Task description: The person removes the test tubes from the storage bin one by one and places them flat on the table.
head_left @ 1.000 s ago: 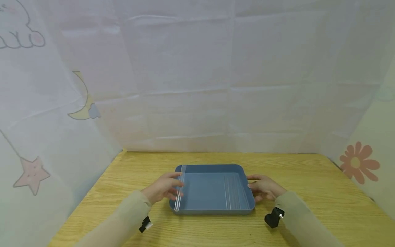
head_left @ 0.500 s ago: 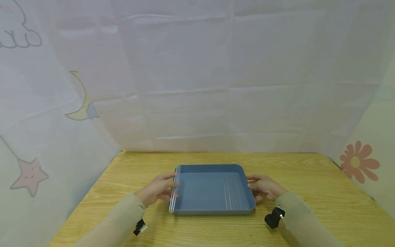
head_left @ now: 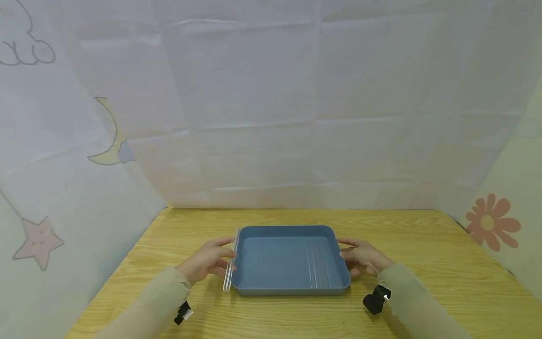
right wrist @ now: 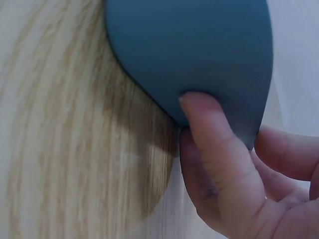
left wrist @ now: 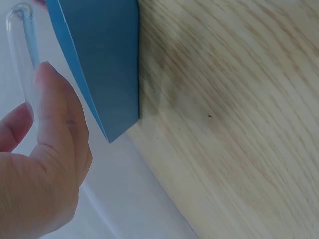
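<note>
My left hand holds a clear test tube between thumb and fingers, just outside the tray's left wall. In the left wrist view the tube's rounded end sticks out past the fingertips, beside the blue tray. Several more clear tubes lie side by side in the right part of the shallow blue-grey tray. At the tray's right side rests my right hand. The right wrist view has one fingertip against the outer wall and another finger right at the rim.
The tray stands on a wood-grain table. A pale sheet hangs as a wall behind it, with printed side walls left and right. A black wrist camera sits below the right sleeve; another hangs below the left one.
My left hand has moved left with the test tube, from over the tray's left part, past its left rim, to just outside it. The right hand and the tray have stayed in place.
</note>
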Available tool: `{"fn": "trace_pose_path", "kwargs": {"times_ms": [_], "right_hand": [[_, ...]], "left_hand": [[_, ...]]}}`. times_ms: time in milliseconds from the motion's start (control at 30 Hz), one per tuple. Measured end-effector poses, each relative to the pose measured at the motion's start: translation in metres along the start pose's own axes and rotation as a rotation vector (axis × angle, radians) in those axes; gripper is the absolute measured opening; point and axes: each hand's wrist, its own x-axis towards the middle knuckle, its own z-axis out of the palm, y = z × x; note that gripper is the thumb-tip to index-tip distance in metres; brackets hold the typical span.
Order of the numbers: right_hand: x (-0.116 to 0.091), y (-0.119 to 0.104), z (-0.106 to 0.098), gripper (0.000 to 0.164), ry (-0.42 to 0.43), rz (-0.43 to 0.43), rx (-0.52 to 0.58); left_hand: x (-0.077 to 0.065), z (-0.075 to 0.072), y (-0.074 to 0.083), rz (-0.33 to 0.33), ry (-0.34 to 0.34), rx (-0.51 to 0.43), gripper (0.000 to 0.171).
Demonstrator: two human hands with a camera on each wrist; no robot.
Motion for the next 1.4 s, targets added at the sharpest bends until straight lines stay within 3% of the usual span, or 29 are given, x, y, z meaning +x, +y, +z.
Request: {"fn": "trace_pose_path", "kwargs": {"times_ms": [700,1400], "right_hand": [[0.000,0.001,-0.002,0.058,0.001,-0.003,-0.019],[0.003,0.004,-0.002,0.059,-0.016,0.007,0.027]], "left_hand": [[0.007,-0.015,-0.010,-0.033,0.050,-0.002,0.062],[0.020,-0.024,-0.019,-0.034,0.098,0.084,0.062]]}}
